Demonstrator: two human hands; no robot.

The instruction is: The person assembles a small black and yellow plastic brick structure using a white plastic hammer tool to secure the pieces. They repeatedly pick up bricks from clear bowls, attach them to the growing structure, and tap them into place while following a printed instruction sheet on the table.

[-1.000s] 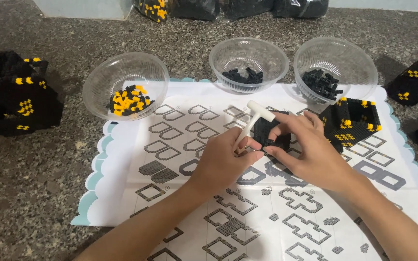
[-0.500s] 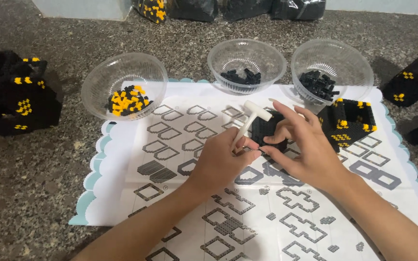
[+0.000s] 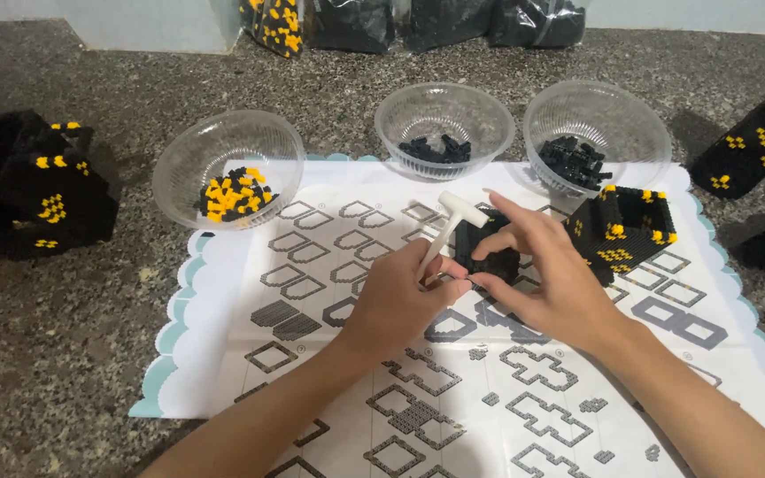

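On the speckled stone floor (image 3: 90,354) lies a printed instruction sheet (image 3: 250,327), where the left hand (image 3: 396,305), now slightly lower, closes around a small white hammer (image 3: 443,228) and the right hand (image 3: 551,279) pinches the black block piece (image 3: 480,252) just beside it.

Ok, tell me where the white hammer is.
In the head view, the white hammer is mid-frame over the instruction sheet, gripped by the left hand, its head beside the black block piece in the right hand.

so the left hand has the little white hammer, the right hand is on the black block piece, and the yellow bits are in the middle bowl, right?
Not quite: the head view shows the yellow bits in the left bowl; the middle bowl holds black pieces. The left hand does hold the white hammer, the right hand the black block piece.
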